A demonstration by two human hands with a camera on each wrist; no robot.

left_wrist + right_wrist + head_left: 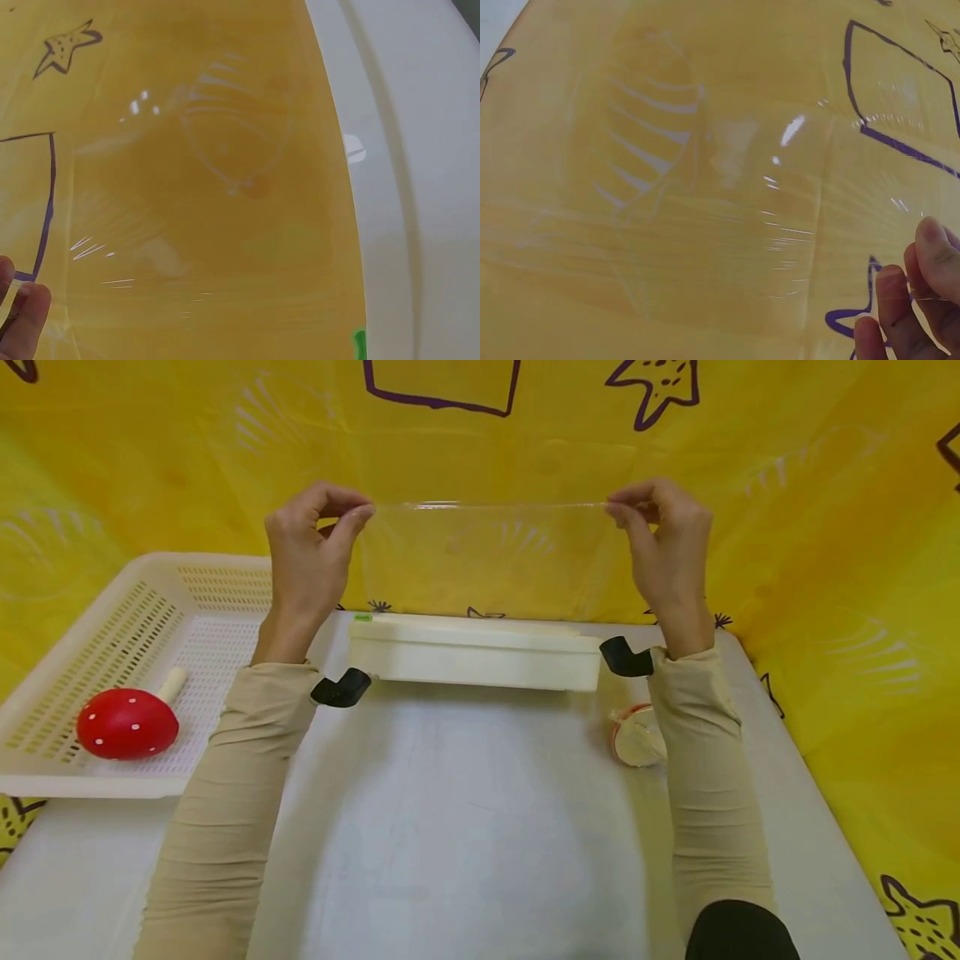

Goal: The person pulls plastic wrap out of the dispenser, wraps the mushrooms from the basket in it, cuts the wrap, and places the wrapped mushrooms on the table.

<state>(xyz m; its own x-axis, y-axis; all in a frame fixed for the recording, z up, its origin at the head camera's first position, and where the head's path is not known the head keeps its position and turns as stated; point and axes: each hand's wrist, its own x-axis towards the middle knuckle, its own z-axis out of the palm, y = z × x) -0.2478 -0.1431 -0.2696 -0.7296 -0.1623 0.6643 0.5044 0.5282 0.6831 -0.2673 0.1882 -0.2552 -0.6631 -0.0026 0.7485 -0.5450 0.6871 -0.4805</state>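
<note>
Sheet of clear film (487, 539) held up between the two hands, above a long cream box (472, 652) and in front of a yellow cloth (847, 568). Upper edge nearly level and drawn straight, with a bright glint along it. Side edges run down toward the box; from where I stand, cannot tell where the film ends below.

Left hand (309, 552): thumb and forefinger pinching the film's upper left corner. Right hand (670, 552): thumb and forefinger pinching the upper right corner. Exact lie of the remaining fingers partly hidden. Fine creases and glints in the film near both hands.

Box: lying lengthwise across the far side of a white table (472, 827), green mark at its left end. Near its right end, a round red-rimmed object (637, 735), partly behind the right beige sleeve (716, 793). Black piece at each cuff.

Left side of table: white perforated basket (90, 787), holding a red mushroom (127, 724) with white dots, tipped on its side, pale stem toward the far right. Cloth bears purple outlines, stars among them.
</note>
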